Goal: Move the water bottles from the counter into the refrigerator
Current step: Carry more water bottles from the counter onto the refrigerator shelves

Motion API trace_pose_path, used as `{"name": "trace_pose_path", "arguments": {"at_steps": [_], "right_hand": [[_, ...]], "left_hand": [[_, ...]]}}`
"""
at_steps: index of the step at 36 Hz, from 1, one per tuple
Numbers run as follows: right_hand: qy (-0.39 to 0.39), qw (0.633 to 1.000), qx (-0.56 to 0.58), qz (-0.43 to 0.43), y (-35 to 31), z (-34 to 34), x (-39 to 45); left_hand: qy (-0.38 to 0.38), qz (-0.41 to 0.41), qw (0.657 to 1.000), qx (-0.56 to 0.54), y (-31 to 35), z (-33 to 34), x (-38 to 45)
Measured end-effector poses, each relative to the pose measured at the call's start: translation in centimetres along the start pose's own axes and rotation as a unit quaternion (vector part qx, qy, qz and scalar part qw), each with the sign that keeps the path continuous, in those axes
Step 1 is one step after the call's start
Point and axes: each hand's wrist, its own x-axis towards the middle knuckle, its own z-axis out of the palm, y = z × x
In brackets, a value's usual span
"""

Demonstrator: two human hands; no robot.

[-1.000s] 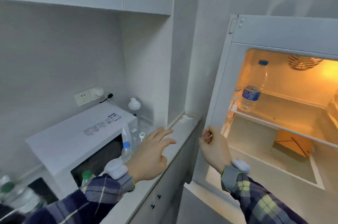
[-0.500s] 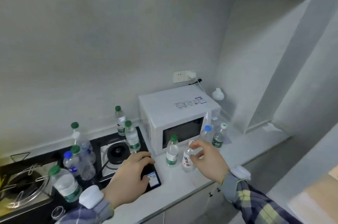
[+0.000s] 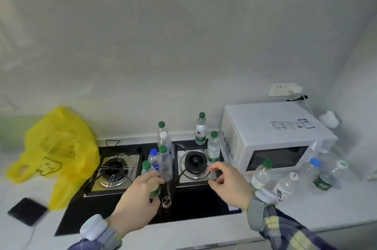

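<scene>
A gas stove [image 3: 142,198] set into a white counter [image 3: 306,213] is seen from above; water bottles are clustered between its two burners, more behind its right burner, others to its right before a microwave [image 3: 273,137]. The left hand [image 3: 136,198] is curled around a green-capped bottle [image 3: 150,176] at the cluster's near edge, while the right hand [image 3: 228,184] is held just right, fingers loosely bent, holding nothing. The bottle is best gripped firmly at mid-body and lifted straight up, so close neighbours are not toppled.
</scene>
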Motion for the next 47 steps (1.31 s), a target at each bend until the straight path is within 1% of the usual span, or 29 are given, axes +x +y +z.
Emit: {"name": "trace_pose_path", "arguments": {"at_steps": [2, 6, 9, 11, 17, 23, 30, 37, 41, 44, 46, 47], "right_hand": [[-0.019, 1.0, -0.016, -0.019, -1.6, 2.0, 0.9], [-0.044, 0.998, -0.042, -0.025, -3.2, 4.4, 2.0], [-0.053, 0.997, -0.049, -0.031, -4.4, 6.3, 2.9], [-0.054, 0.996, -0.052, -0.037, -5.5, 8.1, 3.6], [-0.057, 0.994, -0.087, -0.028, -7.5, 10.7, 5.0], [-0.056, 0.991, -0.125, -0.002, -8.8, 11.9, 7.0], [-0.052, 0.987, -0.151, 0.005, -9.4, 13.2, 10.0], [-0.058, 0.977, -0.203, 0.02, -10.8, 14.1, 13.4], [-0.077, 0.966, -0.247, 0.027, -11.4, 14.9, 15.2], [-0.107, 0.958, -0.266, 0.017, -11.6, 15.5, 16.3], [-0.129, 0.957, -0.257, 0.019, -11.8, 15.6, 16.4], [-0.128, 0.961, -0.244, 0.024, -11.7, 15.9, 16.5]], "left_hand": [[0.015, -0.024, 1.0, 0.002, -2.4, -1.2, -0.7], [0.036, -0.062, 0.997, 0.002, -5.2, -2.8, -1.2], [0.032, -0.082, 0.996, 0.005, -7.0, -3.4, -1.3], [0.014, -0.092, 0.996, 0.009, -8.5, -3.9, -1.2], [-0.025, -0.066, 0.997, 0.02, -8.8, -4.3, 1.8], [-0.08, -0.003, 0.994, 0.07, -8.4, -3.4, 5.2], [-0.14, -0.011, 0.985, 0.099, -9.3, -1.6, 6.4], [-0.115, 0.012, 0.988, 0.103, -10.0, -1.4, 7.0], [-0.108, 0.013, 0.99, 0.092, -10.3, -1.6, 7.3], [-0.114, 0.012, 0.989, 0.089, -10.5, -1.4, 7.4], [-0.112, 0.011, 0.989, 0.097, -10.4, -1.4, 7.5], [-0.111, 0.01, 0.989, 0.102, -10.5, -1.3, 7.6]]}}
